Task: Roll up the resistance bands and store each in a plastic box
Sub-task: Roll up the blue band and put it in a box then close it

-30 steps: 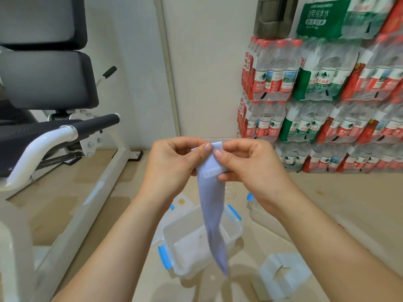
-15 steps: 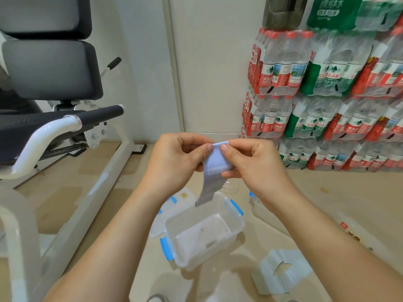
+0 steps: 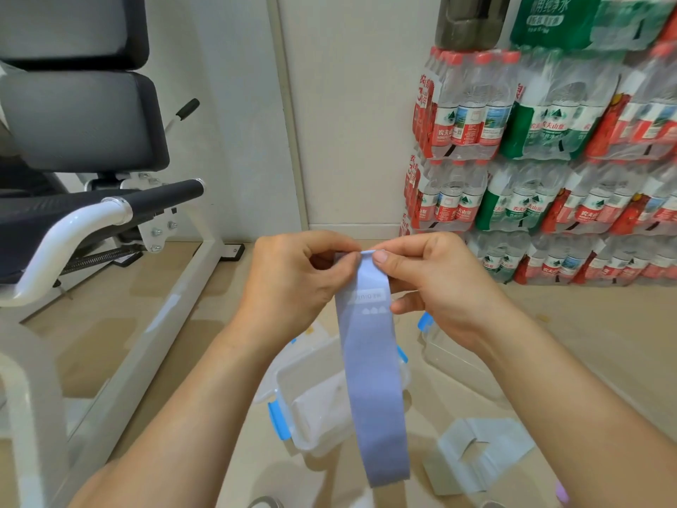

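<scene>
A light blue resistance band (image 3: 372,375) hangs flat and unrolled from both my hands, its lower end at about knee height over the floor. My left hand (image 3: 293,284) pinches the band's top edge from the left, and my right hand (image 3: 436,284) pinches it from the right with the thumb on top. Below the band an open clear plastic box (image 3: 293,408) with blue clips sits on the floor. A second clear plastic box (image 3: 450,350) lies behind my right forearm, partly hidden.
A white-framed exercise machine (image 3: 121,214) with black pads fills the left side. Stacked packs of water bottles (image 3: 549,159) line the right wall. A grey plastic packaging piece (image 3: 480,452) lies on the tan floor at the lower right.
Half a second ago the band's free end was swung up and looked short; now it hangs down long and flat over the box. Both hands keep their pinch at the top edge.
</scene>
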Action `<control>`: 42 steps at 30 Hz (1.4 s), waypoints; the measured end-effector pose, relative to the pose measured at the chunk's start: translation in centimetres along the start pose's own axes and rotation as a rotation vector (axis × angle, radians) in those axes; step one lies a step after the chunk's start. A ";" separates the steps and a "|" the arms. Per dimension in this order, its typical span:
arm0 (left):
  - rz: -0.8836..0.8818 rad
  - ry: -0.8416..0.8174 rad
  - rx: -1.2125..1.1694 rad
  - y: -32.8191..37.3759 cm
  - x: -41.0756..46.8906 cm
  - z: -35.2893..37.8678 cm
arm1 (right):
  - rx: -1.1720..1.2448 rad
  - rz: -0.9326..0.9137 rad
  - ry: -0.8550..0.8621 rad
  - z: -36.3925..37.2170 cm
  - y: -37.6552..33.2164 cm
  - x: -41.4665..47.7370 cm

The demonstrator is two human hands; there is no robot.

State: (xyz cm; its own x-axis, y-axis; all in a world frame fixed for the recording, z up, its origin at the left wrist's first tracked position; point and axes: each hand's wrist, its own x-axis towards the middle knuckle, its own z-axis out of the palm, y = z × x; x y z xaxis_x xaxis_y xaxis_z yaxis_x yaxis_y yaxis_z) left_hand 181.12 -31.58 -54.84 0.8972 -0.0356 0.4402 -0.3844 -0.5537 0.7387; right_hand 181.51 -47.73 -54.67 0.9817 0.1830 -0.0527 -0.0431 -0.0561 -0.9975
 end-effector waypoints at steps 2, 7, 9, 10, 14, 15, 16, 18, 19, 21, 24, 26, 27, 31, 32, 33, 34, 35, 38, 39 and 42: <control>-0.022 -0.021 -0.009 0.0 0.1 0.0 | -0.046 -0.023 0.032 0.1 0.0 -0.1; -0.139 -0.045 -0.235 0.3 0.4 0.0 | 0.073 -0.066 0.081 0.3 0.2 0.0; -0.192 -0.058 -0.326 0.3 0.5 -0.1 | 0.082 -0.095 0.106 0.3 0.3 0.1; -0.216 -0.070 -0.360 0.2 0.5 -0.2 | 0.072 -0.114 0.118 0.3 0.3 0.1; -0.265 -0.110 -0.446 0.1 0.5 -0.5 | 0.056 -0.149 0.124 0.3 0.2 0.0; -0.268 -0.094 -0.457 0.1 0.4 -0.5 | 0.062 -0.141 0.118 0.3 0.2 0.0; -0.274 -0.074 -0.470 0.3 0.4 -0.3 | 0.074 -0.130 0.113 0.2 0.1 0.0; -0.294 -0.045 -0.511 0.5 0.3 -0.1 | 0.104 -0.116 0.087 0.1 0.0 0.1; -0.312 -0.041 -0.549 0.6 0.4 -0.1 | 0.112 -0.121 0.066 0.1 -0.2 0.0; -0.352 -0.045 -0.651 0.9 0.4 -0.1 | 0.111 -0.158 0.029 0.0 -0.4 -0.1; -0.374 -0.076 -0.772 1.2 0.4 -0.4 | 0.080 -0.226 0.035 -0.1 -0.8 -0.4; -0.375 -0.108 -0.816 1.2 0.3 -0.5 | 0.048 -0.247 0.055 -0.3 -0.9 -0.6; -0.374 -0.125 -0.822 1.1 0.3 -0.6 | 0.027 -0.252 0.063 -0.4 -0.9 -0.6; -0.373 -0.164 -0.800 0.7 0.4 -0.9 | -0.013 -0.263 0.072 -0.5 -1.0 -0.7; -0.372 -0.177 -0.801 0.7 0.4 -0.9 | -0.006 -0.265 0.069 -0.5 -1.0 -0.7; -0.368 -0.186 -0.798 0.6 0.5 -0.9 | 0.001 -0.270 0.067 -0.5 -1.0 -0.7; -0.364 -0.197 -0.796 0.7 0.5 -0.9 | 0.000 -0.280 0.070 -0.5 -1.0 -0.6; -0.357 -0.198 -0.780 0.6 0.4 -0.8 | -0.017 -0.297 0.075 -0.4 -1.0 -0.6; -0.363 -0.167 -0.699 0.6 0.5 -0.7 | -0.096 -0.344 0.086 -0.4 -0.8 -0.5; -0.362 -0.160 -0.661 0.5 0.5 -0.7 | -0.106 -0.344 0.080 -0.4 -0.7 -0.5; -0.381 -0.168 -0.556 0.3 0.6 -0.7 | -0.109 -0.317 0.045 -0.6 -0.6 -0.3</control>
State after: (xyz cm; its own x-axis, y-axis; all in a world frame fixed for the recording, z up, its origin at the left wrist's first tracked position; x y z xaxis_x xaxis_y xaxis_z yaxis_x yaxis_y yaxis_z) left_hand 181.41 -31.15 -54.00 0.9960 -0.0764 0.0467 -0.0503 -0.0459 0.9977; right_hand 181.39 -48.36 -54.06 0.9504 0.1642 0.2643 0.2836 -0.1082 -0.9528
